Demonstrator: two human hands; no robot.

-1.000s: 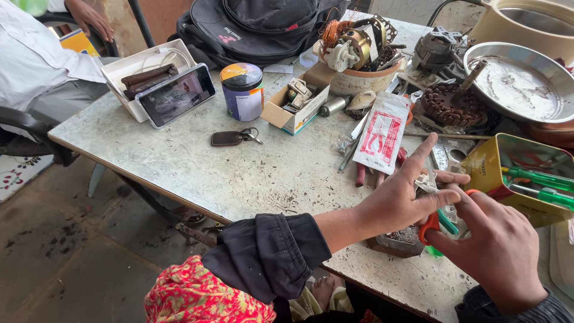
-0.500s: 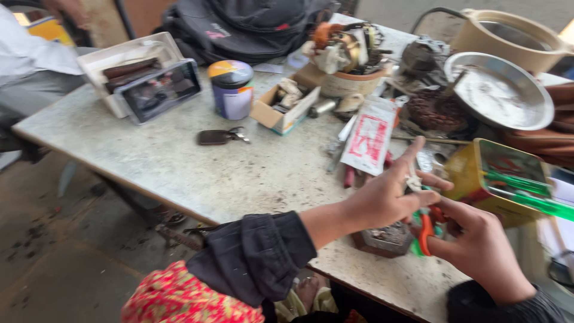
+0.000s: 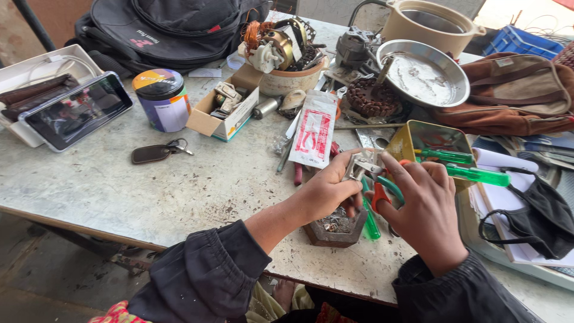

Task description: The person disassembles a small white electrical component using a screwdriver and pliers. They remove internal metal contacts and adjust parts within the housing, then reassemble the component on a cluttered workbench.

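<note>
Near the surface's (image 3: 149,197) front edge, left hand (image 3: 326,191) and right hand (image 3: 421,209) grip orange-handled pliers (image 3: 373,179), fingers closed, nose pointing up-left.

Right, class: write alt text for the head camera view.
Two hands, left hand and right hand, work a small metal part with orange-handled pliers over a cluttered worktable, above a small tray of screws.

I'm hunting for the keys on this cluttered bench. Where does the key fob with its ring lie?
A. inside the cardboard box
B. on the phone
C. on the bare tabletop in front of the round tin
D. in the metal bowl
C: the dark key fob lies flat on the tabletop, just in front of the round tin.
</note>
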